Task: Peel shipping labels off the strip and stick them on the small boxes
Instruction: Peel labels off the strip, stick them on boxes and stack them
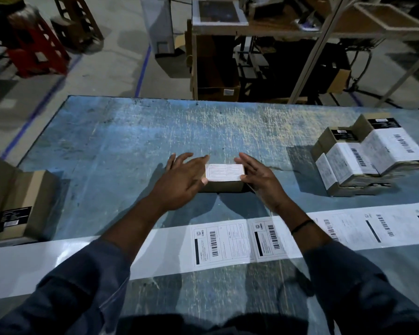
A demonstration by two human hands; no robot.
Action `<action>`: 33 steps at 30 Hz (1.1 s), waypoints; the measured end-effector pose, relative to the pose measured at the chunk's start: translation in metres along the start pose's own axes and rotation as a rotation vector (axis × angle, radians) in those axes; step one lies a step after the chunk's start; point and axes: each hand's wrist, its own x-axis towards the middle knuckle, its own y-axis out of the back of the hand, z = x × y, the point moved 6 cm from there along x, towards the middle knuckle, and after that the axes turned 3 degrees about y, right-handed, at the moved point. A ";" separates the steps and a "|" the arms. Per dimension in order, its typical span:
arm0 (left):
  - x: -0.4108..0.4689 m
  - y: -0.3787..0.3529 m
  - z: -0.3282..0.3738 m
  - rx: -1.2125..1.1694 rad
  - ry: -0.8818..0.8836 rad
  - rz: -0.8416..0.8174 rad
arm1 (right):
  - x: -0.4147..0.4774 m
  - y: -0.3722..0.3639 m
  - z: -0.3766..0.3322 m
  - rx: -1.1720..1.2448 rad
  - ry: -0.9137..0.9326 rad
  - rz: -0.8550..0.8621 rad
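1. The table (136,131) has a worn blue top, scratched pale in streaks, with straight edges.
2. One small box (224,184) of plain brown cardboard, squat and rectangular, sits near the middle of the table; a white paper label (224,172) with fine printed lines covers its top face.
3. The left hand (182,180) lies flat over the box's left end, fingers spread and loose, thumb tip touching the label's left edge; it grips nothing.
4. The right hand (260,176) stands at the box's right end, fingers extended, thumb pressing the label's right corner; it closes on nothing.
5. The label strip (155,252) is a long glossy white band running across the near side of the table; two full labels with barcodes show between the forearms, and more continue on the right, partly hidden.
6. To the right stands a stack of labelled boxes (370,155), at least four; the exact count is unclear.
7. At the left edge sits an unlabelled brown carton (22,206) bearing a black sticker.
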 end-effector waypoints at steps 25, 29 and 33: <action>-0.005 -0.002 0.038 0.053 0.245 0.511 | -0.032 -0.019 -0.022 -0.470 0.344 0.663; -0.008 -0.009 0.033 -0.065 0.250 0.560 | -0.031 -0.020 -0.013 -0.534 0.419 0.649; -0.008 -0.008 0.018 -0.231 0.198 0.490 | -0.029 -0.015 -0.013 -0.676 0.514 0.542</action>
